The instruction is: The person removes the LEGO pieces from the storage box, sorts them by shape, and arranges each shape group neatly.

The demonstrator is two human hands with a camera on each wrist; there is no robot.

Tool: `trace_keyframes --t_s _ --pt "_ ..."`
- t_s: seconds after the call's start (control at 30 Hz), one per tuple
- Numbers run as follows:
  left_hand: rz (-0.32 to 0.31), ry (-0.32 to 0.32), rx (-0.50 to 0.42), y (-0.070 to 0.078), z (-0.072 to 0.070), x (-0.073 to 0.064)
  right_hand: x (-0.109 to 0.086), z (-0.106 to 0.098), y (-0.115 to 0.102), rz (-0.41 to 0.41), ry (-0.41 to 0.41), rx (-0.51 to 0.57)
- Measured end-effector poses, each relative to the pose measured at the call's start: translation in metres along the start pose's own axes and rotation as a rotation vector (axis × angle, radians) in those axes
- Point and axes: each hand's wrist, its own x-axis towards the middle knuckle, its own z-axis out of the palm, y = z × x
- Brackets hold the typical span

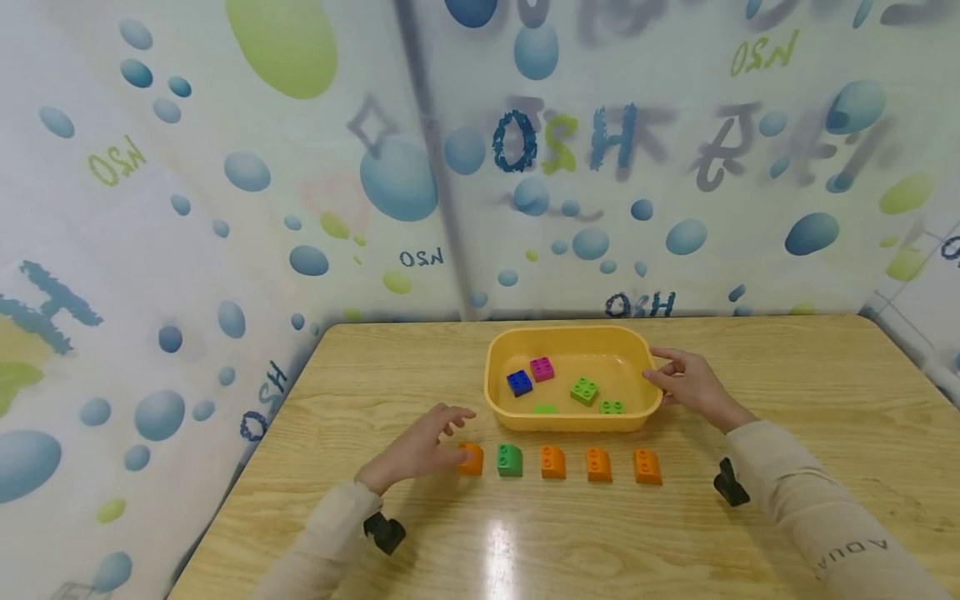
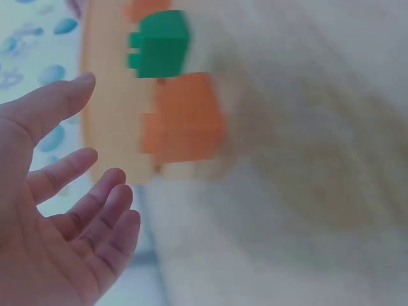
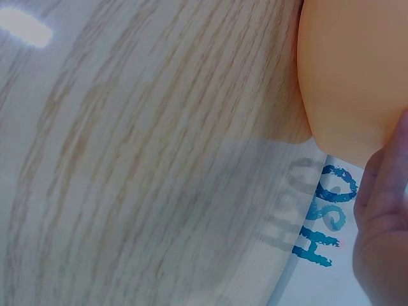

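Note:
My right hand (image 1: 696, 388) holds the right end of a yellow plastic bin (image 1: 573, 423), thumb over the rim and fingers outside. In the right wrist view, that hand (image 3: 386, 217) is partly cut off beside the bin's wall (image 3: 350, 70). My left hand (image 1: 414, 450) hovers by the leftmost orange toy block (image 1: 472, 460), its thumb overlapping the block in the head view. In the left wrist view its fingers are loosely bent and hold nothing, apart from the orange block (image 2: 188, 121). A green curved block (image 1: 510, 460) stands beside that one.
Three more orange blocks (image 1: 552, 462) continue the row to the right, in front of the bin. Inside the bin lie a blue brick (image 1: 519, 382), a magenta brick (image 1: 542, 369) and several light green bricks (image 1: 584, 391). A printed curtain (image 1: 525, 250) hangs behind the wooden table (image 1: 390, 367).

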Motion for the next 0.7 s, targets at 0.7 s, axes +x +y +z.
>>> trace_keyframes --t_s 0.7 --pt "0.164 0.163 -0.07 0.077 0.041 0.081 0.002 0.0 0.003 -0.007 0.004 0.007"
